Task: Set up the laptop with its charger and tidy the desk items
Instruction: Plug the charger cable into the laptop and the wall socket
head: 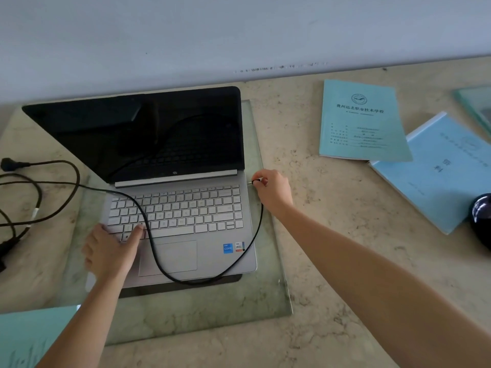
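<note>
An open silver laptop (183,208) with a dark screen sits on a glass slab (271,261). My right hand (272,191) pinches the charger plug (253,181) just off the laptop's right edge, its tip pointing at the side near the hinge. The black charger cable (154,251) runs from the plug down around the front right corner, loops over the palm rest and keyboard, and leads off to the left. My left hand (111,251) lies flat on the laptop's lower left corner, fingers on the keys. A mains plug (10,163) lies at far left.
Two light blue booklets (361,120) (438,171) lie on the marble desk (332,208) to the right, the second partly under the first. A black round object (481,219) sits at the right edge. Cable coils and the black adapter (8,248) lie left. A wall runs behind.
</note>
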Demonstrator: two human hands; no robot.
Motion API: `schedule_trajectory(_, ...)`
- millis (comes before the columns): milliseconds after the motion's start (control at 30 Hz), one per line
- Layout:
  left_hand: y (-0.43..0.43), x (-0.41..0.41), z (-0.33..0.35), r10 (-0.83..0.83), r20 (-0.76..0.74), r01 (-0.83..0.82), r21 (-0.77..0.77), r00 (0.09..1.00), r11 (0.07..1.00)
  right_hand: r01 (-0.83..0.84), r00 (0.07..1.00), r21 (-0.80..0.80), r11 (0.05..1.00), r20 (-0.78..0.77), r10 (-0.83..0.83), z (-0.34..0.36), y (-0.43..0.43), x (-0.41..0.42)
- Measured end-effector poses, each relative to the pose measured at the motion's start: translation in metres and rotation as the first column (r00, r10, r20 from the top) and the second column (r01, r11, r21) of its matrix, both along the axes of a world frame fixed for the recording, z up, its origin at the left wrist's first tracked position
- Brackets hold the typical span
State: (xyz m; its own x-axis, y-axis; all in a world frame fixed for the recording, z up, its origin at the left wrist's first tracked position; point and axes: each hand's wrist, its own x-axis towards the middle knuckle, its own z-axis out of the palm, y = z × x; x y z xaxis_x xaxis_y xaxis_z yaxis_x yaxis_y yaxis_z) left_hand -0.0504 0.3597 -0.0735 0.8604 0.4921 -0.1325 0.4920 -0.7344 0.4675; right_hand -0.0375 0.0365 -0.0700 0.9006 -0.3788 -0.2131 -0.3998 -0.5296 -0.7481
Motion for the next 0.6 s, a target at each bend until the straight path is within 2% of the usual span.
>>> schedule_trajectory(300,-0.0003,0.0006,-0.0004,0.003,-0.007,-0.002,0.010,1.000,1.000,-0.089,0.996,-0.067,0.994,-0.006,0.088,-0.0007,0.0019,-0.0083)
schedule_trajectory(600,0.0016,0.0001,-0.0008,-0.013,-0.012,0.013,0.023,1.000,1.000,-0.085,0.996,-0.061,0.995,-0.009,0.084,0.0020,0.0031,-0.0092)
